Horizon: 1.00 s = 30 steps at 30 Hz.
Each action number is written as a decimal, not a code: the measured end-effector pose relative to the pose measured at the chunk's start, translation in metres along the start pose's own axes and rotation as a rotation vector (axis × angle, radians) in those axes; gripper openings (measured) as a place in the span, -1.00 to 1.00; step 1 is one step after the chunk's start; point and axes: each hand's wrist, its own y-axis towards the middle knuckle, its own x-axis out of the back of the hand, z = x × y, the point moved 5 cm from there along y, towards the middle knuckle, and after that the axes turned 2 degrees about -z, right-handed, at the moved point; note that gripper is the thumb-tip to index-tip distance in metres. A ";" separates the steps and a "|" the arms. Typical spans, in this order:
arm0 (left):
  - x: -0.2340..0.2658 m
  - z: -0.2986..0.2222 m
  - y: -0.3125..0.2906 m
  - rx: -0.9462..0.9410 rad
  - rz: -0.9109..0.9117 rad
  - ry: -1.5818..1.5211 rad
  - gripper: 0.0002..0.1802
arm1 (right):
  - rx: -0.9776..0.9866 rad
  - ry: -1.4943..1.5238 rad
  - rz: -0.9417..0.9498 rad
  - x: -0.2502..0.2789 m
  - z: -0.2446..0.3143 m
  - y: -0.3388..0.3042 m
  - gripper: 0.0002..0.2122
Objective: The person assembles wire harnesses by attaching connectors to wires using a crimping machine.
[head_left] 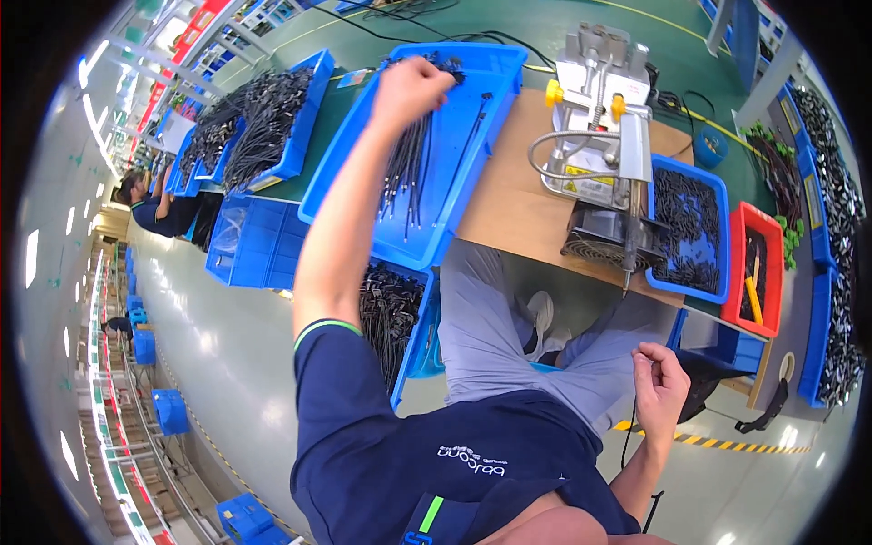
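Note:
My left hand is over a long blue tray, at the far end of a bundle of black cables lying in it. Its fingers are curled closed; what they hold, if anything, is hidden. One more black cable lies apart along the tray's right side. Low on the right, beside my knee, my right hand is closed in a pinch. A thin black cable hangs down from its fingers. Between the hands stands a bench machine with yellow knobs and a thin pointed tip.
A black fan sits under the machine. To its right are a blue tray of small black parts and a red bin with a yellow-handled tool. More cable-filled trays stand left. Another person is at far left.

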 end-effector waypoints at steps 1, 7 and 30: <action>0.015 -0.015 -0.008 -0.025 -0.011 -0.250 -0.76 | -0.021 0.011 0.008 0.001 -0.006 -0.002 -0.88; 0.077 -0.133 -0.145 -0.200 0.324 -0.463 -0.84 | -0.212 0.229 0.116 -0.006 -0.037 -0.016 -0.85; -0.142 -0.120 -0.356 0.334 0.797 -1.051 -0.82 | -0.239 0.744 0.260 -0.046 0.010 0.007 -0.83</action>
